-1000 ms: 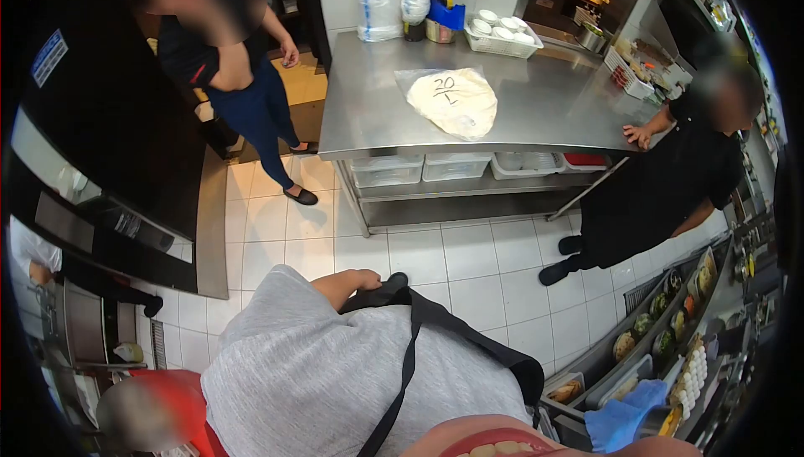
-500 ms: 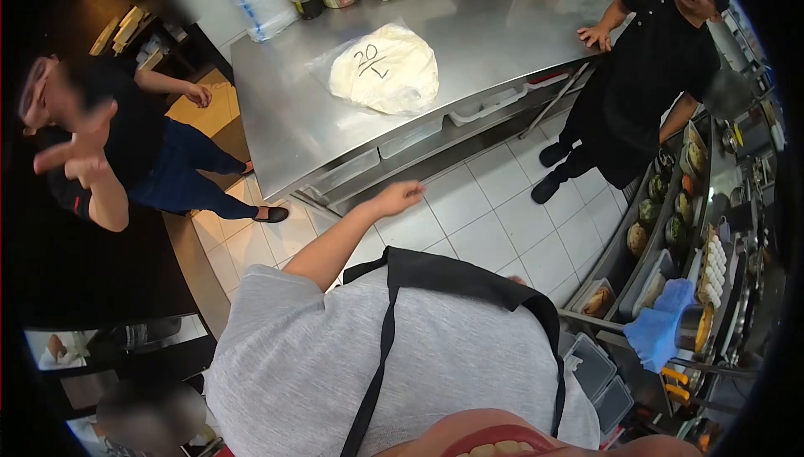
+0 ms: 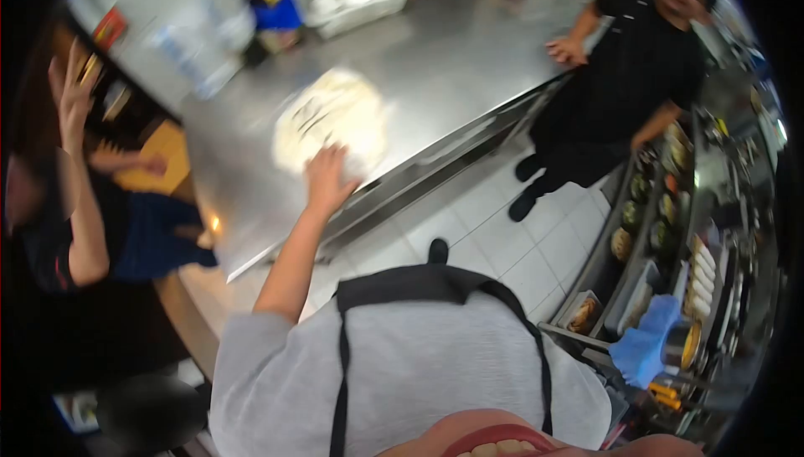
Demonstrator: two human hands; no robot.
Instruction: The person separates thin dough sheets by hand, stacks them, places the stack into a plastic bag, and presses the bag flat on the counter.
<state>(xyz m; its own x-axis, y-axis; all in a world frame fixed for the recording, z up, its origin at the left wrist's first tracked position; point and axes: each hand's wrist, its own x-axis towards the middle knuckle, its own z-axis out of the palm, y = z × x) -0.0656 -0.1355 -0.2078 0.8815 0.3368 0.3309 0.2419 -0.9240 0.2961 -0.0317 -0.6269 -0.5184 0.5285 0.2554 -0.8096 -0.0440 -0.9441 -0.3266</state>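
My left hand (image 3: 329,179) reaches over the near edge of the steel table (image 3: 243,206), its fingers apart at the lower edge of a plastic-wrapped pale mass (image 3: 331,113). The mass lies flat and bears dark marker writing, blurred by motion. Whether my fingertips press on it or hover just over it, I cannot tell. My right hand does not show; my body and black apron (image 3: 410,287) fill the lower middle of the view.
One person (image 3: 620,80) in black stands at the table's right end, a hand on it. Another person (image 3: 84,231) is at the left with an arm raised. A white basket (image 3: 360,9) sits at the back. Food containers (image 3: 624,243) and a blue cloth (image 3: 645,344) are at right.
My left hand has moved forward from over the floor to the pale mass, and its fingers have spread. The view has shifted and turned. The left person's raised hand is now more upright.
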